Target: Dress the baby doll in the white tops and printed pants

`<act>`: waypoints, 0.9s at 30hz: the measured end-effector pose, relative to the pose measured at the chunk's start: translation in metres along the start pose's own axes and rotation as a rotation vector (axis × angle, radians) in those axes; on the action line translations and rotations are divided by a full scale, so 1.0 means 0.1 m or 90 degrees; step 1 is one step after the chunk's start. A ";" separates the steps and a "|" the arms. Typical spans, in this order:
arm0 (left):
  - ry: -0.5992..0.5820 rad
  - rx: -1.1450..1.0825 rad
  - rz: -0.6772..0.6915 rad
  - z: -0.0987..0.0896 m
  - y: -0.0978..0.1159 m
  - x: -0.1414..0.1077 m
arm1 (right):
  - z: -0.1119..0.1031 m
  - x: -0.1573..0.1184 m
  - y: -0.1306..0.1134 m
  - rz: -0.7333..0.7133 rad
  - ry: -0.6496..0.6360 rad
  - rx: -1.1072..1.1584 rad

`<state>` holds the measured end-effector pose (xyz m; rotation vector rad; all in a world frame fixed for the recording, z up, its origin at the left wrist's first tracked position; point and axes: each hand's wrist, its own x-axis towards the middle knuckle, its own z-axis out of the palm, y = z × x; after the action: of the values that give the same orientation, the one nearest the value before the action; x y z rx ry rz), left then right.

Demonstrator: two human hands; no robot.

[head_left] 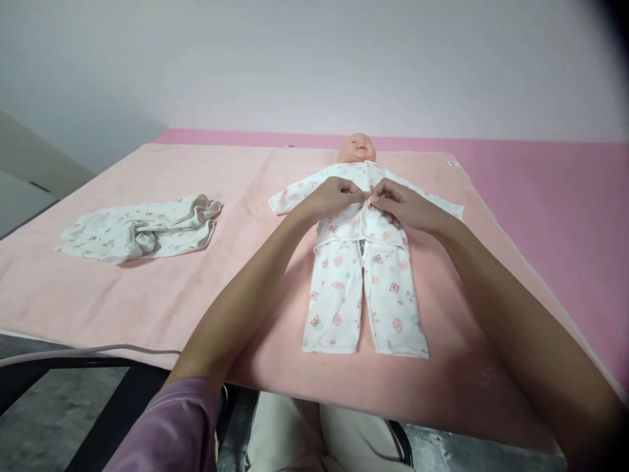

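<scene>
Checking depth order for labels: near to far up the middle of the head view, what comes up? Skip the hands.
Beige fabric trousers worn by the person → white pink-printed cloth pants → white pink-printed long-sleeved cloth top → bald, peach-coloured doll head → pale, plain wall.

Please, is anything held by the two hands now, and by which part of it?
The left hand and right hand appear to pinch the white, pink-printed, long-sleeved cloth top at its front centre edges.

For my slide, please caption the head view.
Left hand and right hand pinch the printed top below a doll's head.
</scene>
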<state>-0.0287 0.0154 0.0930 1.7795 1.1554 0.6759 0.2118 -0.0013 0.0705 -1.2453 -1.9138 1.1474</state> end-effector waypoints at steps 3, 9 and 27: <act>-0.009 -0.008 0.012 0.00 -0.01 -0.01 | 0.00 0.01 0.01 0.018 -0.001 0.017; 0.014 -0.019 0.032 0.03 0.01 -0.04 | 0.08 -0.05 -0.15 0.026 0.060 -0.084; 0.031 -0.057 0.042 0.04 -0.01 -0.05 | 0.35 -0.17 -0.36 -0.040 0.199 -0.342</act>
<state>-0.0278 0.0090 0.0906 1.7407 1.0857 0.8017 0.1749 -0.0362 0.0858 -1.5173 -2.0583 0.3739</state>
